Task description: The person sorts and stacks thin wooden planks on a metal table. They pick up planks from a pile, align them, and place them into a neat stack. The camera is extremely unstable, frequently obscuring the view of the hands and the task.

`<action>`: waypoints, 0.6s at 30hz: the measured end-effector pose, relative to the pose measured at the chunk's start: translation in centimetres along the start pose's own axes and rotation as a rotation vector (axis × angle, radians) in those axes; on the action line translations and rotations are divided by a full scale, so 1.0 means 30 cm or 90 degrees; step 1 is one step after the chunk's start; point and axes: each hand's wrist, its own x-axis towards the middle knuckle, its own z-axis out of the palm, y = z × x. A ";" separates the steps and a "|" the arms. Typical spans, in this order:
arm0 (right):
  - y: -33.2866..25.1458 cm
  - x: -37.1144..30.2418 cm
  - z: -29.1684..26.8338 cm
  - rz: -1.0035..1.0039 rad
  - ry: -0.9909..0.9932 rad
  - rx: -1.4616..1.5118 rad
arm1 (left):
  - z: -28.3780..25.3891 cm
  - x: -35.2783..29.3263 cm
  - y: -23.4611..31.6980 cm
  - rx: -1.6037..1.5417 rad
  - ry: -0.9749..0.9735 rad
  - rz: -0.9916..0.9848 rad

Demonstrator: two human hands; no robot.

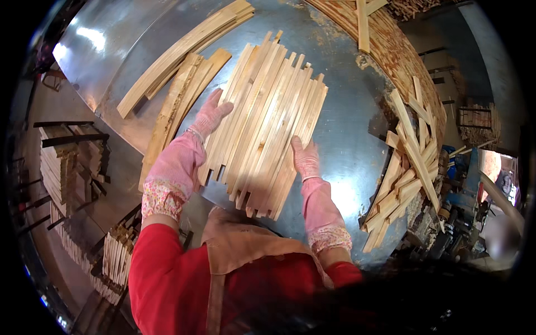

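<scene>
Both the right hand (306,159) and, slightly farther out, the left hand (211,114), in pink gloves, flank a layer of wooden strips (268,123) by the metal table's (346,111) near edge. The right presses the strips' right side; whether its half-hidden fingers curl cannot be told. The left is spread, thumb apart, against their left side. Even inward pressure should keep the strips snug and flat. Loose sticks (414,148) crowd the table's right edge; farther, rough boards (180,100) lie toward its left edge.

The left of 2 head-worn fisheye cameras looks steeply down past the person's chest (262,273) onto the metal table (352,134) close below, straight edges bending toward its rim.
</scene>
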 end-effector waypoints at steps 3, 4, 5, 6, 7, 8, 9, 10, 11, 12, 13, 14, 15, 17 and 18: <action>0.069 -0.131 0.083 0.020 0.043 0.056 | 0.008 -0.147 -0.001 0.042 0.025 0.013; 0.114 -0.177 0.075 0.026 0.007 0.060 | 0.017 -0.194 -0.030 0.079 0.033 0.020; 0.169 -0.209 0.074 0.035 -0.029 0.065 | 0.035 -0.251 -0.035 0.110 0.023 0.007; 0.189 -0.206 0.061 0.042 -0.062 0.073 | 0.044 -0.294 -0.024 0.142 0.015 -0.002; 0.171 -0.180 0.026 0.029 -0.052 0.068 | 0.040 -0.308 -0.016 0.178 0.011 -0.013; 0.142 -0.158 -0.020 0.018 -0.048 0.062 | 0.039 -0.311 -0.025 0.180 0.011 -0.018; 0.115 -0.126 -0.042 0.007 -0.047 0.061 | 0.033 -0.314 -0.033 0.188 0.012 -0.023; 0.077 -0.064 -0.044 -0.067 0.101 -0.062 | 0.029 -0.315 -0.037 0.195 0.014 -0.030; 0.035 0.025 -0.070 -0.138 0.186 -0.147 | 0.012 -0.317 -0.011 0.213 -0.001 -0.009; -0.034 0.100 -0.103 -0.222 0.210 -0.204 | 0.009 -0.319 -0.034 0.221 -0.005 -0.009; -0.100 0.177 -0.130 -0.309 0.237 -0.255 | 0.004 -0.304 -0.064 0.232 -0.007 -0.007; -0.130 0.258 -0.137 -0.343 0.249 -0.309 | -0.005 -0.286 -0.073 0.245 -0.014 0.000; -0.150 0.323 -0.135 -0.376 0.260 -0.362 | -0.008 -0.287 -0.048 0.274 -0.007 -0.002; -0.260 0.346 -0.200 -0.353 0.184 -0.430 | -0.013 -0.323 0.111 0.341 0.048 -0.062; -0.281 0.351 -0.233 -0.338 0.145 -0.468 | -0.010 -0.344 0.152 0.371 0.071 -0.092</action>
